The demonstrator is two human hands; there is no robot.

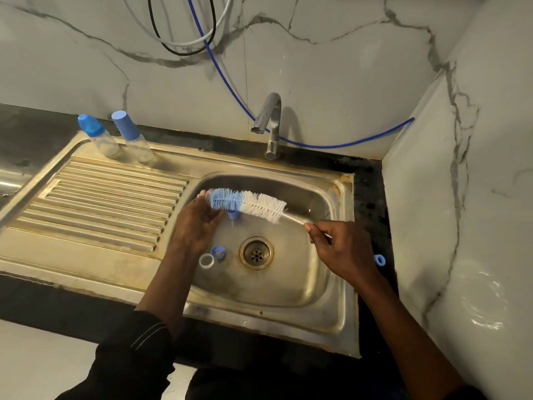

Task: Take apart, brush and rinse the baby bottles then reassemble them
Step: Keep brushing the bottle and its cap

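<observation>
Head view: above the sink [341,194], up-left of the drain [256,253], left hand [196,226] fingers hold a clear bottle [215,197] level, mouth pointing right. Right hand [343,249] fingers pinch the brush [262,207] handle, bristles half inside.

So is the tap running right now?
Off, as far as shows: no stream falls from the tap spout into the sink basin.

Two clear bottles with blue caps, the left bottle [99,137] and the right bottle [133,137], stand side by side at the far left of the drainboard [101,203]. An open bottle [208,195] lies level over the basin [317,261], with the blue end of the blue-and-white brush [249,204] inside it. On the basin floor lie a blue cap [233,214], a blue ring [217,252] and a clear ring [206,260].
</observation>
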